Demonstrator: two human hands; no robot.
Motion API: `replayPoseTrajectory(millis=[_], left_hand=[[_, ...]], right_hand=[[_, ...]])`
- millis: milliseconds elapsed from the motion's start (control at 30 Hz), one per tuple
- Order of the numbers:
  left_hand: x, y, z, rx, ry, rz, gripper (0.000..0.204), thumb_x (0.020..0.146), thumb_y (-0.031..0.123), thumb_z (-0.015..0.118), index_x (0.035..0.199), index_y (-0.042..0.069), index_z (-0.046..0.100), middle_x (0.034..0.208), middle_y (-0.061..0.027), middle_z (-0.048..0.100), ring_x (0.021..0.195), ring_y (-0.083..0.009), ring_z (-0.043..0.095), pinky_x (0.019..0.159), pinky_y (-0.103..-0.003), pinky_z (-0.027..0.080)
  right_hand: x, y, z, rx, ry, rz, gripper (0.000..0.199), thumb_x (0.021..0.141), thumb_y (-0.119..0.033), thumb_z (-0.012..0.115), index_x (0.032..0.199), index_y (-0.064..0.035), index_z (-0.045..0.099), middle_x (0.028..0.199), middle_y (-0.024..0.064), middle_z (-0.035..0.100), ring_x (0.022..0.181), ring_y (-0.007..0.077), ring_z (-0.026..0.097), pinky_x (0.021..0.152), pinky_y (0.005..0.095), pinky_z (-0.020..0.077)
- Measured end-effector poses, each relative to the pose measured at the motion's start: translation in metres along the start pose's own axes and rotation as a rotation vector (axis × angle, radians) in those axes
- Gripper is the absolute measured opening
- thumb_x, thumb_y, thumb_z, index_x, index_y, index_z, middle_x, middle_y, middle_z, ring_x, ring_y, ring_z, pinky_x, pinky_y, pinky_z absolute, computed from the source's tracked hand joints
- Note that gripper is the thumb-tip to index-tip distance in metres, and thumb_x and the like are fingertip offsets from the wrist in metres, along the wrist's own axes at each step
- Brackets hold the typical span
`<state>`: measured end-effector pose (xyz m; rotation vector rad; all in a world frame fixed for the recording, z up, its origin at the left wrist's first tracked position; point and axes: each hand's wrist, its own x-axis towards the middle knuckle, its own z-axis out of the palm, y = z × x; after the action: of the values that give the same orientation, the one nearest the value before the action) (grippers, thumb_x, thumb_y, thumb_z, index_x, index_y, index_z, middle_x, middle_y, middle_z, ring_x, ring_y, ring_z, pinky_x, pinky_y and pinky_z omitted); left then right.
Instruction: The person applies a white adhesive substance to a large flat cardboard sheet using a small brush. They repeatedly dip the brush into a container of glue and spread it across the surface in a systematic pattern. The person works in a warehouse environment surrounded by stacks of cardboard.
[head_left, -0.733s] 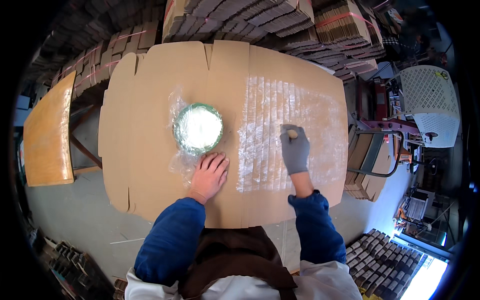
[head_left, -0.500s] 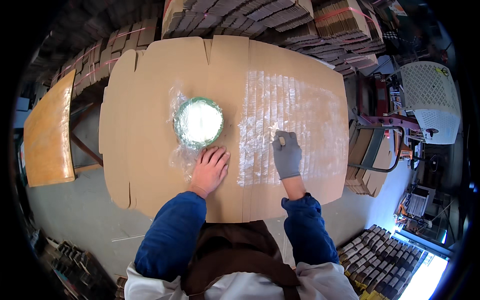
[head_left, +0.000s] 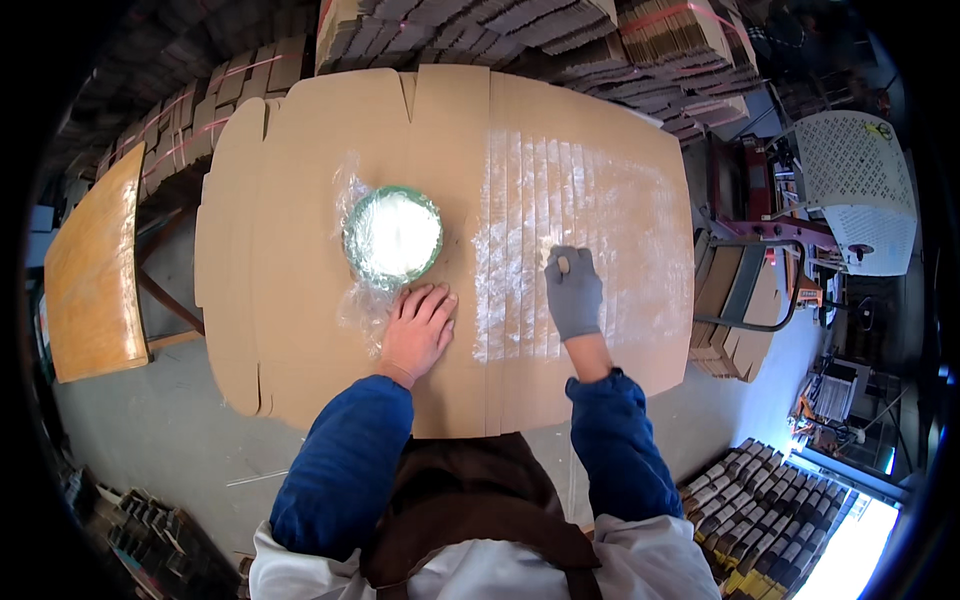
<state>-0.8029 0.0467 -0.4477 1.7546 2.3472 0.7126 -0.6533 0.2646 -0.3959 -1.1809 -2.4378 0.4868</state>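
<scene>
My gloved right hand (head_left: pixel 574 295) grips a small brush (head_left: pixel 563 265) by its handle; the pale tip presses near the middle of overlapping cardboard strips (head_left: pixel 525 290). White, wet-looking paste is smeared in streaks across these strips. Bare and with fingers stretched out, my left hand (head_left: pixel 417 330) rests flat on the large brown cardboard sheet (head_left: pixel 310 150). Just beyond its fingertips stands a round green bowl (head_left: pixel 405 189) holding white paste (head_left: pixel 396 237). Crumpled clear plastic film (head_left: pixel 360 310) sticks out around the bowl's left side.
Bundled cardboard stacks (head_left: pixel 470 35) line the far side. A wooden board (head_left: pixel 95 275) stands at left. On the right are a cart handle (head_left: pixel 797 285), leaning cardboard (head_left: pixel 745 335) and a white perforated crate (head_left: pixel 858 180). More stacked bundles (head_left: pixel 765 520) lie lower right.
My right hand and the brush have shifted slightly farther away over the pasted strips. My left hand stays beside the bowl. The whole view has tilted a little.
</scene>
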Motion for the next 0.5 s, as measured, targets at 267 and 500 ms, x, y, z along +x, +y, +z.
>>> replayPoseTrajectory(millis=[267,500], left_hand=[[-0.014,0.003,-0.001,-0.02,-0.021,-0.009,0.042,0.086,0.022,0.065,0.127,0.015,0.059,0.136,-0.0026,0.053,0.128,-0.0245,0.046,0.112,-0.048,0.035],[0.0,0.002,-0.001,0.009,0.022,-0.01,0.04,0.087,0.023,0.065,0.126,0.016,0.06,0.135,-0.0018,0.053,0.127,-0.0234,0.046,0.113,-0.047,0.035]], right_hand=[[-0.005,0.006,-0.003,-0.036,-0.085,0.082,0.016,0.091,-0.024,0.061,0.105,-0.0161,0.062,0.106,0.0121,0.059,0.078,0.0393,0.066,0.07,0.0488,0.0564],[-0.016,0.004,0.009,-0.126,-0.137,-0.07,0.023,0.087,-0.017,0.065,0.11,-0.0135,0.063,0.107,0.0127,0.059,0.073,0.0377,0.066,0.065,0.0467,0.0569]])
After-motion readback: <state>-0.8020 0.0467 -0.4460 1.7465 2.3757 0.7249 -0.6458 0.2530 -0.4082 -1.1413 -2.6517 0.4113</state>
